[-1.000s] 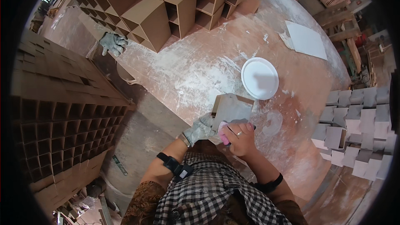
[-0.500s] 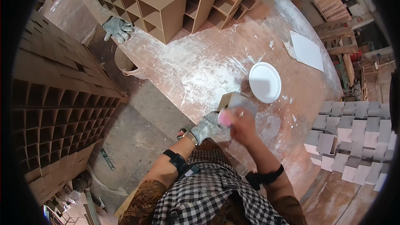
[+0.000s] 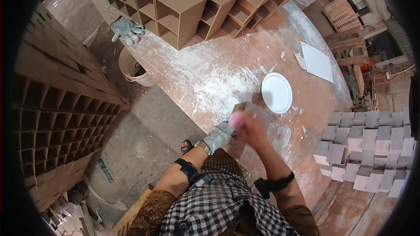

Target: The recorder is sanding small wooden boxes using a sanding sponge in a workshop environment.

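On the near part of the table, a small cardboard box [image 3: 247, 106] has a greyish-white coat on its top face. My left hand [image 3: 218, 136], in a grey knit glove, grips its near left side; the fingertips are partly hidden. Bare and smeared by motion, my right hand [image 3: 253, 132] is closed on a pink sponge-like pad [image 3: 237, 121] over the box. Just beyond the box lies a round white plastic lid or shallow dish [image 3: 276, 92].
Brown open-fronted boxes [image 3: 179, 11] are stacked at the table's far side, near a loose grey glove [image 3: 127, 30]. A bucket [image 3: 133, 67] stands on the floor at left, beside a tall box stack [image 3: 65, 118]. A white sheet [image 3: 316, 62] and coated boxes [image 3: 367, 148] are at right.
The view has shifted slightly, so the table and stacks appear a little lower. My right hand with the pink pad has moved slightly nearer me; my left hand keeps its hold on the box.
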A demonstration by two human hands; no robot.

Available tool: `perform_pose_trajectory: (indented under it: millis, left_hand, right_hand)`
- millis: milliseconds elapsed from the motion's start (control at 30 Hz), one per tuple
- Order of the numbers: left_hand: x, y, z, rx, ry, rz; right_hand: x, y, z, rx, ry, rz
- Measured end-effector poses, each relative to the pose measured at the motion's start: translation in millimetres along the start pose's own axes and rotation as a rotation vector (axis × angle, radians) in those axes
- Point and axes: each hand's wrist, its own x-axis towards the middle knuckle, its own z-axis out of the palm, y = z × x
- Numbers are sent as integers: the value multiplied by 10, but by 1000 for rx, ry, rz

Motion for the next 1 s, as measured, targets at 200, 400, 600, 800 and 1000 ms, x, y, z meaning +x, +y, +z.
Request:
perform_pose_trajectory:
  millis: [200, 400, 600, 800, 1000]
  left_hand:
    - [-3, 484, -226, 249, -3, 16]
    - [-7, 268, -103, -70, -82, 88]
    - [45, -16, -16, 178, -50, 26]
    - [3, 527, -232, -79, -117, -72]
    - [-1, 676, -305, 25, -116, -78]
  right_hand:
    - [265, 10, -7, -168, 174, 120]
    - [-392, -261, -67, -33, -10, -75]
    - [-6, 274, -199, 176, 172, 90]
    - [24, 676, -395, 122, 184, 128]
    - [-607, 308, -291, -29, 138, -64]
